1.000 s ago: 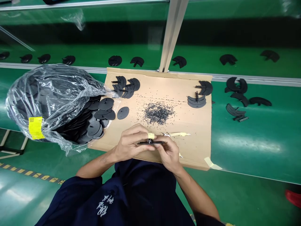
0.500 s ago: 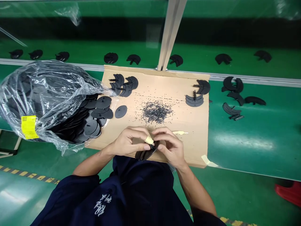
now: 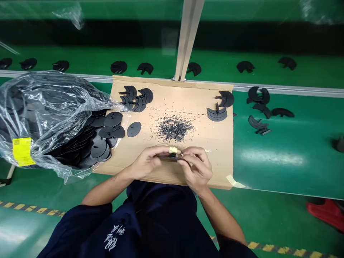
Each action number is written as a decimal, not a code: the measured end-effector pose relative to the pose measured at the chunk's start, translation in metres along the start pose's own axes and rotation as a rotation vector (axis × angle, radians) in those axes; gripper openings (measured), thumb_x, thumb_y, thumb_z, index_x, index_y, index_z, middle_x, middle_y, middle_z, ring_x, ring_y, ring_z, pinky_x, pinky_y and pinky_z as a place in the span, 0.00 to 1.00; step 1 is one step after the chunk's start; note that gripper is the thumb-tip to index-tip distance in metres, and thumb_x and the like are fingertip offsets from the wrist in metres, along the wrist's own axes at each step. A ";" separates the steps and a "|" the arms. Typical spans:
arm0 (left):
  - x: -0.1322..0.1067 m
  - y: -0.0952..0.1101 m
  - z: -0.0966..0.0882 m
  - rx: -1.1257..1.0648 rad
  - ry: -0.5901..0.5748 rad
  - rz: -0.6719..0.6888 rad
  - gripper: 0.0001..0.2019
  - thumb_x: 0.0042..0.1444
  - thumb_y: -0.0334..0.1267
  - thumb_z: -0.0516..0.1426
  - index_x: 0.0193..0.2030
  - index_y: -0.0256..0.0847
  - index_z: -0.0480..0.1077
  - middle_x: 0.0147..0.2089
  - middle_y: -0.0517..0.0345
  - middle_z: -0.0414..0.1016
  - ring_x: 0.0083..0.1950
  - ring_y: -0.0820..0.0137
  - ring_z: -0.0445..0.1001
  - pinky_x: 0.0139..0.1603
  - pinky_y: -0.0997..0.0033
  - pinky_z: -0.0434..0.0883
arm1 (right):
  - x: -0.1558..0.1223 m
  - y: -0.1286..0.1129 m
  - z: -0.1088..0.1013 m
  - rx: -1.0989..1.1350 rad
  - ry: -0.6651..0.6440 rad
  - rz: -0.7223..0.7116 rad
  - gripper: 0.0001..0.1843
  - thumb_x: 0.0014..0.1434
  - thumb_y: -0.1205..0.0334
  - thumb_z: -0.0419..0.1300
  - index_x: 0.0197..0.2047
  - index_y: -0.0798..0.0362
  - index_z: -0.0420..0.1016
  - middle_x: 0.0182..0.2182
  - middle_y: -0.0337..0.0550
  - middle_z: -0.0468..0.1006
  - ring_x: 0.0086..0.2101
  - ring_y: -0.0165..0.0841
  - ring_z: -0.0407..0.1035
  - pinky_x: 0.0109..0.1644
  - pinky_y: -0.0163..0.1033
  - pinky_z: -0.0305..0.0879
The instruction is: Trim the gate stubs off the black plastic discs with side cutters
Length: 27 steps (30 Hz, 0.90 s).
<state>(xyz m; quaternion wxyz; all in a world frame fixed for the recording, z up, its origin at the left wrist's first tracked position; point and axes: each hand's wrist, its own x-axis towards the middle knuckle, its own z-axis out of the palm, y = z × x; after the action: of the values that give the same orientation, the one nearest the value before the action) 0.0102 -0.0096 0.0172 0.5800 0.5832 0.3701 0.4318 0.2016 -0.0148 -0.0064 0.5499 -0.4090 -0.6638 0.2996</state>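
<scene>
Between my hands is a thin black plastic disc [image 3: 168, 158], seen nearly edge-on with a small black raised part on its upper side. My left hand [image 3: 146, 163] grips its left side, a piece of yellow tape wrapped round one finger. The fingers of my right hand [image 3: 199, 167] are closed on its right end, and the fingertips of both hands nearly meet at the raised part. Just beyond the hands lies a heap of tiny black pieces [image 3: 175, 128] on a cardboard sheet [image 3: 212, 134]. A single black disc [image 3: 133, 129] rests left of the heap.
A clear plastic bag [image 3: 53, 104] spills many black discs at the left. Curved black parts lie on the cardboard's far corners [image 3: 217, 114] and on the green table [image 3: 274, 143] at the right. A metal post [image 3: 188, 39] rises behind the cardboard.
The disc has tipped from showing its ribbed face to nearly edge-on, and its near edge has come up. My right fingers have curled closer round it. The whole view has shifted slightly.
</scene>
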 end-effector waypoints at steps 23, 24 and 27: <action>-0.005 0.000 0.000 0.226 0.170 0.143 0.09 0.61 0.40 0.67 0.45 0.39 0.82 0.40 0.49 0.85 0.40 0.66 0.82 0.44 0.68 0.79 | 0.013 -0.011 -0.062 -0.295 -0.466 0.002 0.24 0.70 0.58 0.58 0.67 0.51 0.67 0.46 0.54 0.78 0.44 0.44 0.75 0.46 0.50 0.77; -0.005 0.001 -0.001 0.229 0.170 0.149 0.09 0.61 0.40 0.67 0.45 0.39 0.82 0.39 0.49 0.85 0.40 0.66 0.82 0.43 0.68 0.79 | 0.015 -0.012 -0.061 -0.286 -0.479 -0.009 0.25 0.70 0.57 0.59 0.67 0.50 0.67 0.46 0.54 0.77 0.44 0.44 0.75 0.46 0.50 0.77; -0.006 0.002 -0.003 0.236 0.154 0.158 0.09 0.61 0.39 0.68 0.46 0.39 0.83 0.39 0.50 0.84 0.39 0.67 0.81 0.42 0.69 0.78 | 0.019 -0.012 -0.060 -0.248 -0.512 -0.038 0.24 0.69 0.57 0.61 0.66 0.50 0.69 0.47 0.54 0.78 0.45 0.44 0.76 0.46 0.49 0.77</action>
<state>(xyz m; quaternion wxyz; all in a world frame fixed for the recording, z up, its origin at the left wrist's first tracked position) 0.0056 -0.0140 0.0191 0.4415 0.6397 0.4145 0.4732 0.2565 -0.0075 0.0261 0.3157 -0.3716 -0.8201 0.2994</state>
